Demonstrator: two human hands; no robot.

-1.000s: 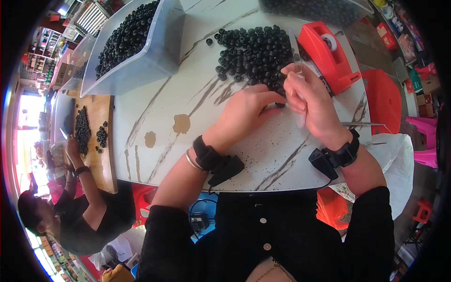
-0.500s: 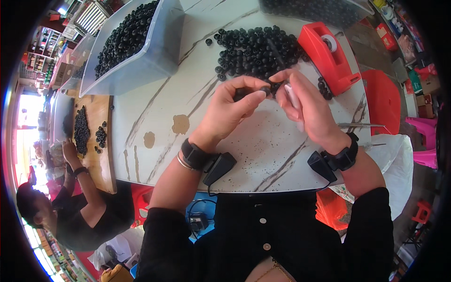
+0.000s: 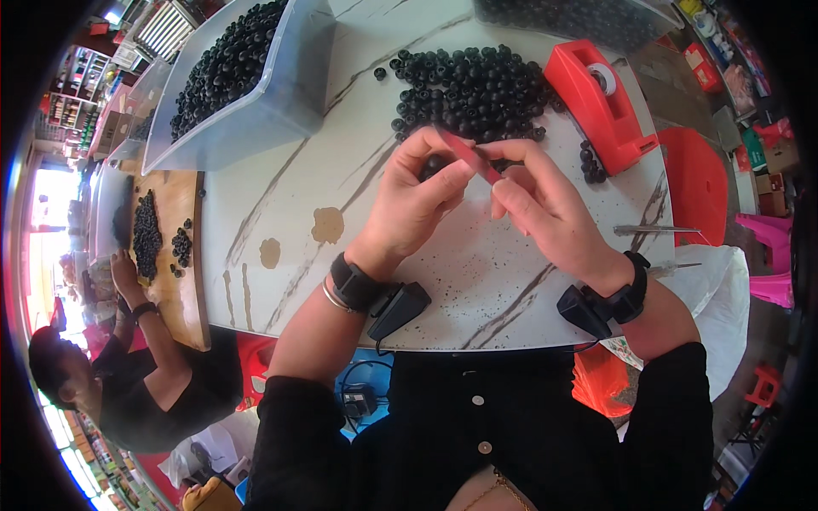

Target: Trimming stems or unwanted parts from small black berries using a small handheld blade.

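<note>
My left hand (image 3: 417, 192) is closed with fingers and thumb around a dark round bead (image 3: 433, 163). My right hand (image 3: 545, 200) pinches a thin, flat, reddish blade-like strip (image 3: 469, 156), which slants across to the left thumb and fingertips. Whether the strip touches a bead is hidden by the fingers. Both hands are held close together, just this side of a loose heap of black round beads (image 3: 469, 89), some showing holes. A short row of small dark beads (image 3: 592, 163) lies beyond my right hand.
A red tape dispenser (image 3: 601, 106) stands right of the heap. At the left is a clear tub (image 3: 294, 106) of black beads; another tub (image 3: 579, 21) sits at the back. Tweezers (image 3: 652, 229) lie by the right edge. A co-worker's hand (image 3: 125, 274) is at a wooden table (image 3: 183, 307).
The strip in my right hand has swung down from pointing away over the heap to lying across my left fingertips. The pale handle-like part seen in that hand before no longer shows.
</note>
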